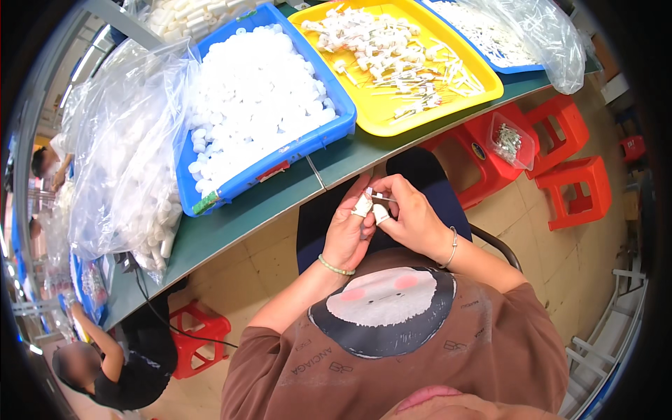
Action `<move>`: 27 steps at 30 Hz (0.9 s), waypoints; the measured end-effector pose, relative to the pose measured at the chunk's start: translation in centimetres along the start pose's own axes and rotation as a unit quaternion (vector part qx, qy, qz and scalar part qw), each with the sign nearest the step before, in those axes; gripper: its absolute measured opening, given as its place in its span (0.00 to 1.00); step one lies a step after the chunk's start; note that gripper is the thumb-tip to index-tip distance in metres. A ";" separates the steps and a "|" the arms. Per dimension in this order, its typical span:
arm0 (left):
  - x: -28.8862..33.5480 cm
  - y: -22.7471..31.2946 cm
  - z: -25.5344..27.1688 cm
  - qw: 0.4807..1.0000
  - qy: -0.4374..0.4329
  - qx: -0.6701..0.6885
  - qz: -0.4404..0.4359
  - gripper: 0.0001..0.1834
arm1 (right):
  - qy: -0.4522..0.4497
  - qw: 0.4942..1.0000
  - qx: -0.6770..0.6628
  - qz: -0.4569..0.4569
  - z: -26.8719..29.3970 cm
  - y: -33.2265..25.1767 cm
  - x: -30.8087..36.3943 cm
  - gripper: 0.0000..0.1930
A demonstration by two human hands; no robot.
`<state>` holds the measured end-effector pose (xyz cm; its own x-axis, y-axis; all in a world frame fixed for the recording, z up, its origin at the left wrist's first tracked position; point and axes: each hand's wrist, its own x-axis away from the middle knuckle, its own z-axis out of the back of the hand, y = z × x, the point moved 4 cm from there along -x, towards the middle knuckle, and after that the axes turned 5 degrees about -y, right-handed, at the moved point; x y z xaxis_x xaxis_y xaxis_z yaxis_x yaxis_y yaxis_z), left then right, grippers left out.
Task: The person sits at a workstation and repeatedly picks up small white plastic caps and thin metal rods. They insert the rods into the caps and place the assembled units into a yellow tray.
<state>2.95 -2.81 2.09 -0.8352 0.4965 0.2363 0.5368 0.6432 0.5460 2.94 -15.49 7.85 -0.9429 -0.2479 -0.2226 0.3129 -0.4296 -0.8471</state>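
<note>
Just off the table's near edge, above my lap, my left hand (346,236) and my right hand (414,218) meet with closed fingers. Both thumbs wear white coverings. Between the fingertips sits a small white part (369,190) with a thin pale rod (384,199) beside it; the fingers cover most of it, so its exact kind does not show. Beyond my hands, a yellow tray (374,128) holds white pieces with thin wire-like leads. To its left stands a blue tray (334,131) heaped with small white plastic caps.
Clear plastic bags (119,147) of white tubes lie on the green table (231,234) at left. A second blue tray (514,68) is at far right. Red stools (577,189) stand at right, one carrying a clear tub (509,143). Another person (115,364) works at lower left.
</note>
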 end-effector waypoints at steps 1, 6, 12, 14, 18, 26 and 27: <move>0.0 0.2 -0.3 1.000 0.002 -0.009 -0.005 0.25 | -0.004 1.000 -0.022 -0.004 0.0 0.5 0.2 0.15; 0.0 0.4 -0.1 1.000 0.006 -0.024 -0.003 0.25 | -0.054 0.995 0.057 -0.066 0.7 -0.1 0.2 0.07; 0.0 0.0 0.5 1.000 0.006 -0.014 0.023 0.21 | -0.022 0.999 0.022 0.018 0.4 0.4 0.6 0.06; 0.1 0.1 0.7 1.000 0.001 -0.007 0.013 0.21 | -0.018 1.000 0.005 0.024 0.3 0.6 0.6 0.06; 0.0 0.3 1.3 0.995 -0.007 -0.091 -0.029 0.18 | -0.060 0.987 -0.139 -0.057 -0.4 2.0 0.9 0.04; 0.1 -0.8 2.1 0.993 -0.004 -0.091 -0.071 0.13 | -0.088 0.962 -0.238 -0.096 -1.1 2.5 0.8 0.03; 0.1 -0.7 1.8 0.994 0.006 -0.088 -0.062 0.13 | -0.047 0.995 -0.085 0.005 -0.7 1.4 0.7 0.04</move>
<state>2.74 -2.17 0.25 -0.8956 0.4119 0.1681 0.4015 0.5856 0.7041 2.62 -15.67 6.14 -0.9225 -0.3348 -0.1922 0.2911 -0.2760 -0.9160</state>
